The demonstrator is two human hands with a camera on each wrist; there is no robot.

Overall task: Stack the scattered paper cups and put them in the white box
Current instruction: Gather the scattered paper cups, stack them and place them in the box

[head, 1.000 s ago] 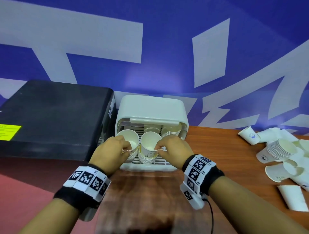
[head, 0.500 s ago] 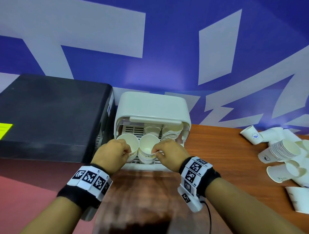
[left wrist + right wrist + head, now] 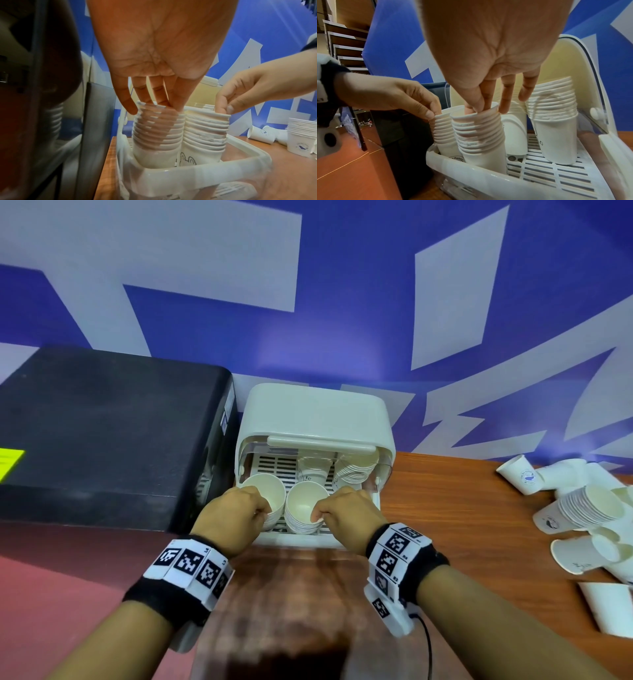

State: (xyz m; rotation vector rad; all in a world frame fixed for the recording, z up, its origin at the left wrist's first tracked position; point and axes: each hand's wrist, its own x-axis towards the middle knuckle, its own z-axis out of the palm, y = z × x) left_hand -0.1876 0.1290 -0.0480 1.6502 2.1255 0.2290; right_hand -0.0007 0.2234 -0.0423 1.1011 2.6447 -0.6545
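The rim of a stack of paper cups (image 3: 263, 501) is pinched by the left hand (image 3: 233, 517) at the front left of the white box (image 3: 315, 416), thumb outside and fingertips over the lip. Just beside it, touching on the right, a second stack (image 3: 305, 511) is pinched at its rim by the right hand (image 3: 346, 517), thumb and forefinger (image 3: 485, 97) closed on the top cup, forefinger inside it. Both stacks stand upright on the slatted floor of the box, behind its low front wall (image 3: 488, 181). Further back in the box a third stack (image 3: 554, 121) stands on the right, and other cups (image 3: 313, 469) are seen behind the middle. The hinged lid is raised at the back. A black case (image 3: 102, 433) stands against the box on the left. On the wooden table (image 3: 462, 508), well apart to the right, loose cups (image 3: 520, 477) lie on their sides around a short stack (image 3: 589, 508) against the blue and white wall
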